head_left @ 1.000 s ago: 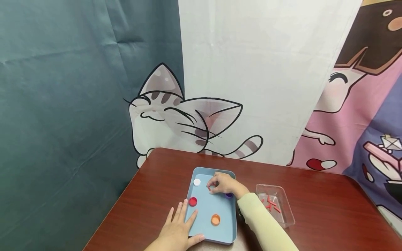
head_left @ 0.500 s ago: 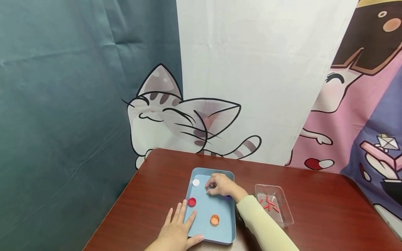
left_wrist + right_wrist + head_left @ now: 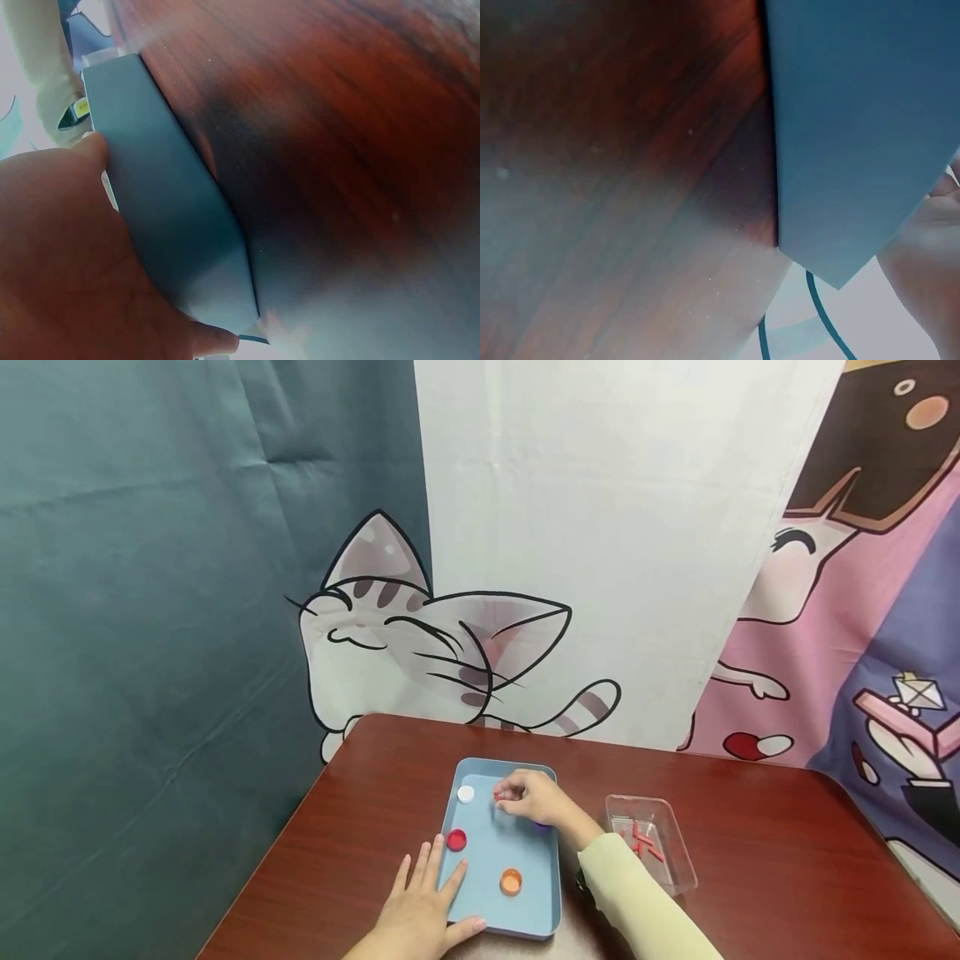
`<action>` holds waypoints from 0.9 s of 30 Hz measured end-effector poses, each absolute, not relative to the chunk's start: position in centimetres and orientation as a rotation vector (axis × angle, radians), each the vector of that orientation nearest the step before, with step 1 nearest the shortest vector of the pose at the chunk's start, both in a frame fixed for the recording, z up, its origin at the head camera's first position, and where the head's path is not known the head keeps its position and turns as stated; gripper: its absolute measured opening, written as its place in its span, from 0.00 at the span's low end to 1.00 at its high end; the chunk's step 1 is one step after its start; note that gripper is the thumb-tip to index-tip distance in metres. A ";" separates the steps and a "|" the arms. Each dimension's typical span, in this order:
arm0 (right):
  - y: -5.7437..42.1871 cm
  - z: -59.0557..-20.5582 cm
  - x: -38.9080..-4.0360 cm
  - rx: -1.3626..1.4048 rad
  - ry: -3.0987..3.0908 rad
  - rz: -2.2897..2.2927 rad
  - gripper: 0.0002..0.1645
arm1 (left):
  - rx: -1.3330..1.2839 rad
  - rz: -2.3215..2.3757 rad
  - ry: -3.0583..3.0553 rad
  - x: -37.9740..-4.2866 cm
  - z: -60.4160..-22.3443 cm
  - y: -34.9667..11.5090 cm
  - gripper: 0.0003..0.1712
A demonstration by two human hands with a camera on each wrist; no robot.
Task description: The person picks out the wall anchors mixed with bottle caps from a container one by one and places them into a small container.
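Observation:
My right hand [image 3: 538, 797] is above the far part of the light blue tray [image 3: 498, 906], pinching a small red stick [image 3: 497, 795] between thumb and fingertips. Most of the stick is hidden by the fingers. My left hand [image 3: 417, 906] lies with fingers spread over the tray's near left edge. In the left wrist view, the thumb side and a fingertip of that hand [image 3: 67, 247] touch the tray wall [image 3: 165, 180]. Inside the tray are a white cap [image 3: 466, 794], a red cap [image 3: 456, 840], an orange cap [image 3: 511, 882] and a purple cap [image 3: 542, 827], partly behind the right wrist.
A clear plastic box [image 3: 678, 852] with several red sticks [image 3: 647, 839] stands right of the tray, partly behind the right sleeve [image 3: 637, 893]. The reddish-brown wooden table [image 3: 780, 860] carries everything. Printed curtains [image 3: 637, 527] hang behind its far edge.
My right hand has lifted slightly away from the tray floor, with the red stick in its fingertips. The left hand keeps its place on the tray edge. The head view has shifted slightly.

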State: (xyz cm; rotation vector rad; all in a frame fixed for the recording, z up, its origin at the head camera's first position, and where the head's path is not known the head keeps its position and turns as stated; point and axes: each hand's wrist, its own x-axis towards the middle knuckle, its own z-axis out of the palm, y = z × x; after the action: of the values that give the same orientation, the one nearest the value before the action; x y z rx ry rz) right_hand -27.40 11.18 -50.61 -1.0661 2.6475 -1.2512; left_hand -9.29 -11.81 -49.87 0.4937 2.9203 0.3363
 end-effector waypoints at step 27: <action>14.0 -49.5 -24.4 -0.679 2.576 -1.556 0.17 | 0.486 0.361 2.906 -9.3 -49.8 -11.9 0.53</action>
State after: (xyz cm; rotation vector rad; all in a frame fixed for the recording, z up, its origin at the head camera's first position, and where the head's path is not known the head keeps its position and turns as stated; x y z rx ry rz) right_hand -24.40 14.00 -49.46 -0.6787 2.5764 -1.5561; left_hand -9.30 -11.85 -49.84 0.4864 2.9062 0.3612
